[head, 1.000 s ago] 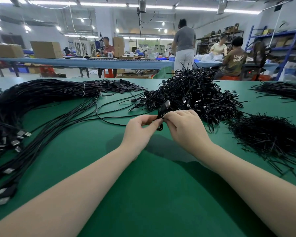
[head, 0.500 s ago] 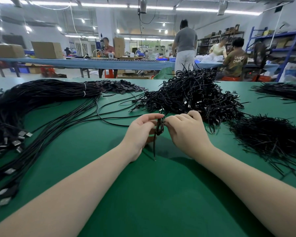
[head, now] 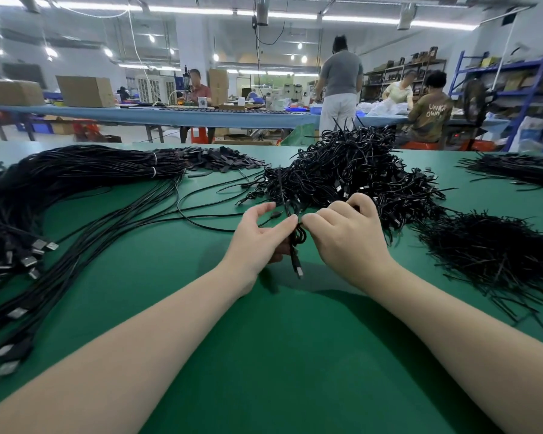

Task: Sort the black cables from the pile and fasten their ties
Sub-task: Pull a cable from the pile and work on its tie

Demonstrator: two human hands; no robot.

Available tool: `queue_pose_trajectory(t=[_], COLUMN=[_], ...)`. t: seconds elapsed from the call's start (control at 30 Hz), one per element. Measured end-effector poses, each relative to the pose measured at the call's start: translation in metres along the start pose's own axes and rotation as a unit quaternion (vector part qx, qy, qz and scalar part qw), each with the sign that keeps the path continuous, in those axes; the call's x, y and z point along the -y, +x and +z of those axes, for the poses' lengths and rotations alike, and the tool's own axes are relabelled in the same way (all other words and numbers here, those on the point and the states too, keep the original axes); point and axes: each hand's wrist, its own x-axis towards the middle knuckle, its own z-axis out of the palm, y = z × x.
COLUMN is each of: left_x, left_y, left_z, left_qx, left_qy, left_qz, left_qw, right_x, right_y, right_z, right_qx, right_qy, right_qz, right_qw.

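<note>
Faintly, a worker's shirt [head: 430, 112] perhaps reads "UNKNOWN".

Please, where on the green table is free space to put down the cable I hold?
Bare green table lies between your forearms, below the left hand and right hand holding the cable. Crowded: long cables left, tangled pile ahead, loose ties right.

Two bare hands: left hand [head: 257, 238], right hand [head: 345, 236]. One small coiled black cable [head: 297, 242] between them. One tangled heap of black cables [head: 351, 170] just beyond hands. One long tied bundle of black cables [head: 76, 173] left of left hand. One pile of loose black ties [head: 496, 255] right of right hand. Four people at far benches.
</note>
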Motion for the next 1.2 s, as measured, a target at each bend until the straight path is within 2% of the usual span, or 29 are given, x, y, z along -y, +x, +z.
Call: queue_pose_trajectory(t=[0.1,0.23,0.37,0.57,0.63,0.73,0.8,0.87,0.93,1.03,1.1,1.13,1.17,1.2], left_x=[-0.003,-0.003,-0.002,0.002,0.004,0.007,0.008,0.007,0.005,0.001,0.000,0.000,0.001,0.001], left_y=[0.000,-0.004,-0.002,-0.004,-0.002,0.000,0.002,0.001,0.001,-0.001,-0.001,-0.001,-0.001,-0.001], left_z=[-0.003,0.001,0.002,0.000,-0.002,-0.002,-0.002,-0.001,-0.001,-0.003,-0.002,-0.002,-0.001,0.000], left_qx=[0.014,0.022,0.040,0.035,0.013,-0.025,-0.017,-0.001,0.003,0.016,0.007,-0.006,-0.018,-0.027], left_qy=[-0.040,-0.004,0.022,0.053,0.114,0.181,0.143,0.078,0.056,0.017,-0.003,-0.012,-0.024,-0.036], left_qz=[-0.026,-0.003,-0.010,0.071,0.091,0.122,0.102,0.063,0.044,0.006,-0.009,-0.007,-0.003,0.001], left_qw=[0.999,1.000,0.999,0.995,0.989,0.975,0.984,0.995,0.997,1.000,1.000,1.000,1.000,0.999], right_x=[0.004,0.010,0.008,0.008,0.005,0.009,0.013,0.011,0.005,0.005,0.009,0.012,0.013,0.014], right_y=[-0.003,-0.007,-0.010,-0.006,-0.007,-0.006,-0.005,-0.006,-0.007,-0.005,-0.005,-0.005,-0.004,-0.004], right_z=[0.003,0.008,0.010,0.003,0.001,0.000,0.001,0.003,0.004,0.004,0.003,0.002,0.001,0.002], right_qx=[0.004,0.080,0.144,0.187,0.199,0.146,0.097,0.051,0.006,-0.026,0.006,0.054,0.120,0.186], right_qy=[0.015,0.098,0.134,0.148,0.165,0.154,0.127,0.091,0.048,0.009,0.060,0.138,0.244,0.349], right_qz=[0.004,0.059,0.100,0.118,0.110,0.123,0.122,0.084,0.040,0.020,0.052,0.086,0.140,0.198], right_qw=[1.000,0.990,0.975,0.964,0.960,0.969,0.980,0.991,0.998,0.999,0.997,0.985,0.952,0.897])
